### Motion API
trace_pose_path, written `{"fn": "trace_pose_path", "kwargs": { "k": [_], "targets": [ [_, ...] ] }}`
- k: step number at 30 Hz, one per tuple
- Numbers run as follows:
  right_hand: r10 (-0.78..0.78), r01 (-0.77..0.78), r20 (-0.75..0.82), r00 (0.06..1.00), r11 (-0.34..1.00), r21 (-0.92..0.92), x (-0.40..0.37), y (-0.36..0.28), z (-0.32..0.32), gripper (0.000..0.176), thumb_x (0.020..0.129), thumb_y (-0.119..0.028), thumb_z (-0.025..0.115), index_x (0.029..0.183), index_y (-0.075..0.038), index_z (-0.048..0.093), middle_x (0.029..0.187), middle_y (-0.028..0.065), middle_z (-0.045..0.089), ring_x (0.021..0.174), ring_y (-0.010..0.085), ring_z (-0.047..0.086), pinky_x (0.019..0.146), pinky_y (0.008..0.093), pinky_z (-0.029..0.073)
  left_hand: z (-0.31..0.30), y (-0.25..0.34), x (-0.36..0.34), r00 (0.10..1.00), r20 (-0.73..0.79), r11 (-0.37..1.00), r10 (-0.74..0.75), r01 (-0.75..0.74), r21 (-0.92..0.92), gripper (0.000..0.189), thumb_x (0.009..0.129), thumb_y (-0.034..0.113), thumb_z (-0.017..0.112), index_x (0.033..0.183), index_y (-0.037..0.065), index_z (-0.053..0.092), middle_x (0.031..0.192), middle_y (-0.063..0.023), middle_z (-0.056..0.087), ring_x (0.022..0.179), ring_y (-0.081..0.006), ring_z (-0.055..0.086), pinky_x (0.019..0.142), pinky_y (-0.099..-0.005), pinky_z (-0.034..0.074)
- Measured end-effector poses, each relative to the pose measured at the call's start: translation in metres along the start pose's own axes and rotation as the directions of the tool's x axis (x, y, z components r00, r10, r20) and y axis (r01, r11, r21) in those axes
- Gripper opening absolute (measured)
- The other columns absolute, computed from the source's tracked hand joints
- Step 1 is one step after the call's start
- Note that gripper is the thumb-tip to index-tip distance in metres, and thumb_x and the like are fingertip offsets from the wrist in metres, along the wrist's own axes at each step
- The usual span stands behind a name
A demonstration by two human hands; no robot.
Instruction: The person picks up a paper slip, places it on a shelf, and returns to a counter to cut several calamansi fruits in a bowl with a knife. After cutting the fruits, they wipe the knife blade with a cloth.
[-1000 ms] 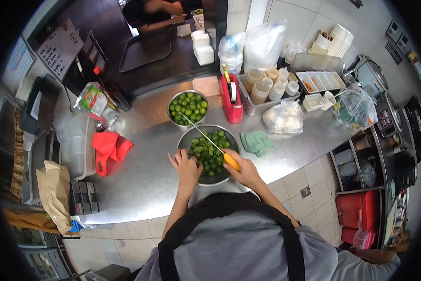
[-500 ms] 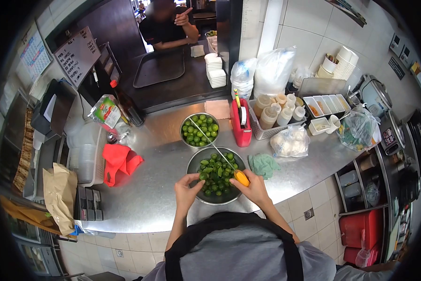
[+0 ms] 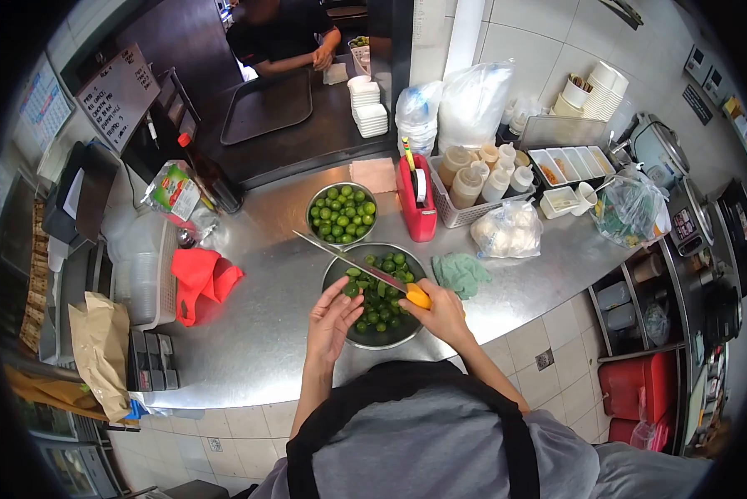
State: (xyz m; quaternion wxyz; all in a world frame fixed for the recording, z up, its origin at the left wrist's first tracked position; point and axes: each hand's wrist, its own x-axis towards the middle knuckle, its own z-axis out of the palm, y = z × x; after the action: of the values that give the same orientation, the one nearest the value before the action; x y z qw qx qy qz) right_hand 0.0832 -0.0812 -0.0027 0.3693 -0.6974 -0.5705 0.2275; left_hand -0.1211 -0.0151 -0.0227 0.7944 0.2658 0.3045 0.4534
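My left hand [image 3: 332, 318] pinches a small green lime [image 3: 352, 289] between thumb and fingers, over the left side of a large metal bowl [image 3: 394, 340]. Many limes, some apparently cut, lie in that bowl. In my right hand [image 3: 442, 314] is a knife [image 3: 417, 295], gripped by its yellow handle above the bowl's right side. Its long blade slants up to the left, passing over the limes, with the tip near a smaller metal bowl [image 3: 313, 230]. Whole limes [image 3: 342, 213] fill this smaller bowl, just behind the large one.
A green cloth [image 3: 461, 275] lies right of the large bowl, with a red tape dispenser [image 3: 416, 204] behind. Sauce bottles [image 3: 476, 185] stand in a basket. A red cloth [image 3: 200, 287] is at left. Beyond the counter, a person leans by a black tray [image 3: 267, 106].
My left hand has lifted a lime from the pile. The knife's blade has swung down to a flatter slant leftward. Across the counter, the person's raised hand has come down.
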Motion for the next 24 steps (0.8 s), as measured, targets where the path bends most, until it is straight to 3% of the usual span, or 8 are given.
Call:
{"fn": "trace_pose_path", "kwargs": {
  "k": [4,7,10,16,24],
  "targets": [
    [0.002,-0.003,0.007,1.0,0.996,0.092,0.0,-0.008,0.0,0.051,0.072,-0.049,0.072,0.075,-0.001,0.056,0.067,0.0171,0.058,0.063,0.0363,0.058,0.057,0.0418,0.043,-0.003,-0.007,0.003,0.993,0.05,0.969,-0.107,0.116,-0.218,0.036,0.089,0.006,0.055,0.124,0.001,0.048,0.104,-0.0112,0.062,0.094,-0.0188,0.062,0.075,-0.0243,0.052],
    [-0.007,0.008,-0.043,0.999,1.0,0.014,-0.001,-0.005,0.005,0.052,0.071,-0.049,0.072,0.072,-0.001,0.053,0.062,0.0154,0.053,0.056,0.031,0.053,0.053,0.0371,0.04,-0.012,-0.022,0.009,0.989,0.088,0.947,-0.123,0.143,-0.288,0.036,0.09,0.009,0.055,0.124,0.002,0.048,0.101,-0.0093,0.061,0.089,-0.0161,0.061,0.074,-0.0238,0.052],
    [-0.022,0.022,-0.005,1.0,1.0,-0.01,-0.005,-0.005,0.007,0.054,0.069,-0.051,0.073,0.068,-0.001,0.052,0.062,0.0151,0.053,0.057,0.0312,0.053,0.053,0.0379,0.04,-0.012,-0.023,0.006,0.97,0.166,0.936,-0.175,0.216,-0.276,0.036,0.089,0.012,0.058,0.122,0.001,0.048,0.098,-0.0083,0.061,0.085,-0.015,0.061,0.073,-0.0245,0.052],
    [-0.251,0.245,-0.056,0.966,0.965,-0.089,-0.007,-0.003,0.013,0.058,0.06,-0.054,0.076,0.063,-0.002,0.052,0.059,0.0133,0.053,0.055,0.0315,0.053,0.051,0.0389,0.039,0.005,-0.017,0.002,0.982,0.082,0.956,-0.172,0.187,-0.225,0.037,0.087,0.012,0.059,0.12,0.0,0.048,0.101,-0.0075,0.06,0.093,-0.0168,0.06,0.083,-0.0277,0.05],
    [-0.264,0.254,-0.049,0.963,0.955,-0.152,-0.006,-0.005,0.01,0.062,0.057,-0.061,0.075,0.058,-0.003,0.052,0.057,0.0121,0.055,0.053,0.029,0.056,0.05,0.0383,0.042,-0.012,-0.027,0.006,0.983,0.146,0.976,-0.112,0.137,-0.17,0.038,0.087,0.011,0.058,0.121,-0.001,0.046,0.111,-0.0135,0.058,0.1,-0.0206,0.059,0.09,-0.0308,0.048]
  ]
}}
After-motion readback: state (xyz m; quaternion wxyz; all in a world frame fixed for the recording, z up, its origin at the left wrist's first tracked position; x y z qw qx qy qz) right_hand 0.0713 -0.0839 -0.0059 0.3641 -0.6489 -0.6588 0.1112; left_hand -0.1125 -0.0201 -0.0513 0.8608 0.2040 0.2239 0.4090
